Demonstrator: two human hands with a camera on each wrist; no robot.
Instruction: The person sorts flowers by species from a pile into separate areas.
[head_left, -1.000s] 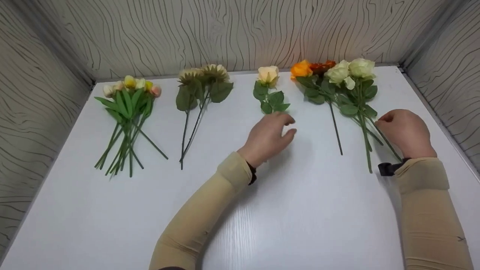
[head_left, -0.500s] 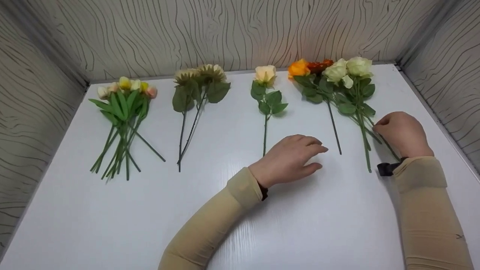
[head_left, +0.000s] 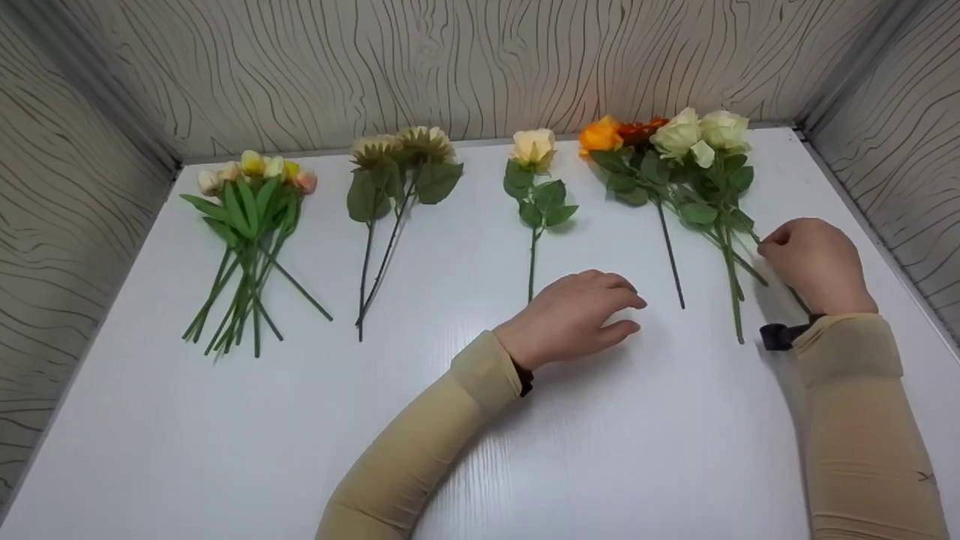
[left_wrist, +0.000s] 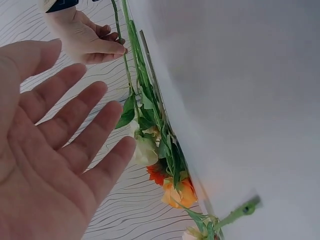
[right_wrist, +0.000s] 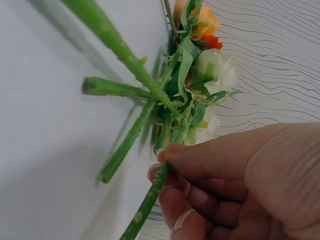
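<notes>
My right hand (head_left: 817, 266) pinches a green stem (right_wrist: 145, 210) between thumb and fingertips, at the right of the table in the head view. That stem runs up into the leaves below the whitish roses (head_left: 724, 131), where several stems cross. Palm down in the head view, my left hand (head_left: 574, 319) hovers with its fingers spread and holds nothing. It covers the lower end of the stem of a peach rose (head_left: 533, 148). The left wrist view shows its bare palm, with the right hand (left_wrist: 95, 42) beyond it on the stem.
Left of the peach rose lie two cream flowers (head_left: 427, 144) with dark stems, then a bunch of tulips (head_left: 251, 202). An orange rose (head_left: 600, 136) and a rust-red flower (head_left: 643, 129) overlap the whitish roses. Patterned panels (head_left: 420, 67) wall the white table (head_left: 225, 442).
My left hand has moved off the peach rose, to the right and nearer me, uncovering much of its stem. The right hand keeps its pinch and has shifted slightly, and the whitish roses moved slightly too.
</notes>
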